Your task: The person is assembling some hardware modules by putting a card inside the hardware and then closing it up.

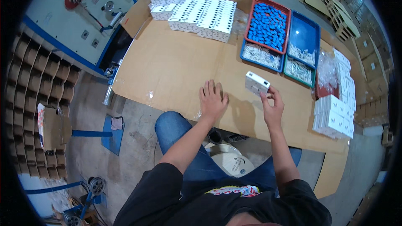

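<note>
Between the thumb and fingers of my right hand (274,103) is a small white box (257,83), held by its lower right corner above the cardboard-covered table (176,67). It is tilted, with one narrow edge turned up. My left hand (213,101) rests near the table's front edge with its fingers spread and nothing in them. At the far side of the table stand rows of similar white boxes (203,14), some stacked higher at the left end.
A red tray (288,25) holds many blue pieces. Blue trays (305,29) and a green tray (312,84) hold small white pieces. Clear plastic bags (328,73) and stacked white boxes (333,119) line the right side. A machine (71,21) stands beyond the table's left edge.
</note>
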Motion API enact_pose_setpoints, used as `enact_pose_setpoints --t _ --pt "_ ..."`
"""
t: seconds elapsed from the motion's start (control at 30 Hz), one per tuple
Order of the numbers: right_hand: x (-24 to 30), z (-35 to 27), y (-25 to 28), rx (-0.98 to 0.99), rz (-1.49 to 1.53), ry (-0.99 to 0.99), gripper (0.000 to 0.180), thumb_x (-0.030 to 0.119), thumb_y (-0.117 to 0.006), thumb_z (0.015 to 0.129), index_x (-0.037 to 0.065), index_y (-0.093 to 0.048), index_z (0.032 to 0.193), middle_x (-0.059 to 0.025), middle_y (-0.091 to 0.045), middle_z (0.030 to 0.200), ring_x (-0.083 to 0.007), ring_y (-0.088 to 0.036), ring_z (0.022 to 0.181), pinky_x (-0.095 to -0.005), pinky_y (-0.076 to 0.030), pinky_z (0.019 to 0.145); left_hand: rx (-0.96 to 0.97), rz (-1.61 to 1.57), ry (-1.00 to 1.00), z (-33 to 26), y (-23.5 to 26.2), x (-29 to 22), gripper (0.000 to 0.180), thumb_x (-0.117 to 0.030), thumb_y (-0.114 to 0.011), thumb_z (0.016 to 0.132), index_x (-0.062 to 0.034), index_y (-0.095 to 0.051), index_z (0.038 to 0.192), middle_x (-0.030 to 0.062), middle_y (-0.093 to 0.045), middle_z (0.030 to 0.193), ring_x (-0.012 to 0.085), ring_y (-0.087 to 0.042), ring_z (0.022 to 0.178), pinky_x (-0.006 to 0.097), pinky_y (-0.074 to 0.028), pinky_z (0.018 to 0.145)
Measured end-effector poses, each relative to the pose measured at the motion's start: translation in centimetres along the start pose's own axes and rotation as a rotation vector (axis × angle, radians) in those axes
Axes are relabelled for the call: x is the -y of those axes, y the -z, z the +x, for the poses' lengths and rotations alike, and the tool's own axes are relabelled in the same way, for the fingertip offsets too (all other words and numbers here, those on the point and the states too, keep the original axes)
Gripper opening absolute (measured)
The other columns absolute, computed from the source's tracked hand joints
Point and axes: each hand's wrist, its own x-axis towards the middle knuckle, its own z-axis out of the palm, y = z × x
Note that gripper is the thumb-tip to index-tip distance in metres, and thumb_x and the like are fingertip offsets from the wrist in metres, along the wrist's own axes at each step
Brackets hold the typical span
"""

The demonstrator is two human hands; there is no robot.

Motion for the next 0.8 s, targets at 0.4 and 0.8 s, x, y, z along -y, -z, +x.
enact_pose_setpoints --t 0.4,0.8 --pt "-5.9 25.0 -18.5 0.041 0.061 0.118 0.034 0.018 -0.080 0.089 0.000 -0.070 0.116 -0.0092 -0.074 0.091 -0.0168 -0.070 0.086 -0.0314 -0.055 0.077 0.027 -0.001 0.017 0.7 0.4 0.2 0.060 -0.046 -0.060 0.094 -0.0040 -0.052 0.136 0.0230 -0.043 0.151 0.0391 -0.035 0.144 0.057 -0.027 0.118" --pt "-7.1 41.3 -35.6 0.037 -0.141 0.078 0.035 0.030 -0.080 0.086 0.005 -0.072 0.110 -0.0117 -0.076 0.107 -0.0291 -0.073 0.098 -0.0407 -0.055 0.089 0.139 -0.003 0.047 0.7 0.5 0.1 0.066 -0.055 -0.053 0.096 -0.0061 -0.053 0.141 0.0225 -0.038 0.157 0.0376 -0.030 0.148 0.058 -0.021 0.121"
